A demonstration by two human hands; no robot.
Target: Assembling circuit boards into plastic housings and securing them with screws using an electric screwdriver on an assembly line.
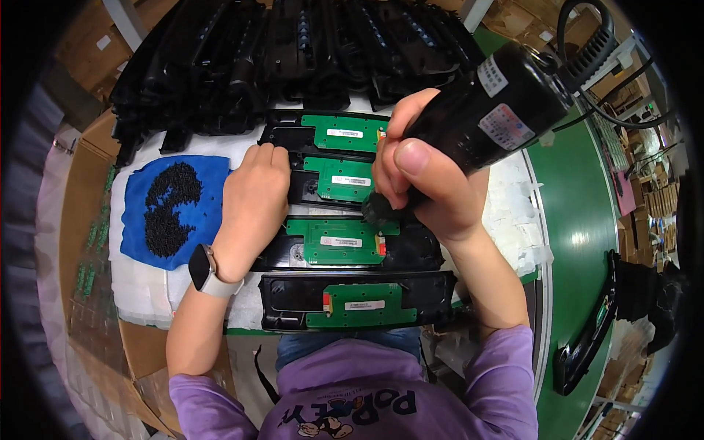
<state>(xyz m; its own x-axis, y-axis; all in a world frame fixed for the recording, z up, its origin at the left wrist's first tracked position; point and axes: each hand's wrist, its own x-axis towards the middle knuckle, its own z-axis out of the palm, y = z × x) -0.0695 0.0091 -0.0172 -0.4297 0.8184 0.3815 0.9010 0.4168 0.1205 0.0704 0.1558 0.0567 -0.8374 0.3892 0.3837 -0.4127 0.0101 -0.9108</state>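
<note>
My right hand (440, 176) is wrapped around a black electric screwdriver (477, 110), its lower end pointing down at the right part of the second panel from the back. That tip is partly hidden by my fingers and a dark collar. At the panel's left end, my left hand (255, 187) is closed, fingers curled together over the edge; the fingertips are hidden. This black plastic panel (304, 180) carries a green circuit board (334, 180) with a white label. Similar panels lie in a column: one behind it, then a third (418, 246) and a nearest one (433, 297).
Small black screws (169, 227) lie heaped on a blue cloth (213, 183) at the left. Many black plastic housings (293, 51) are piled at the back. A cable (587, 59) runs from the screwdriver. On the right, a green conveyor (579, 242) bears another black panel (587, 345).
</note>
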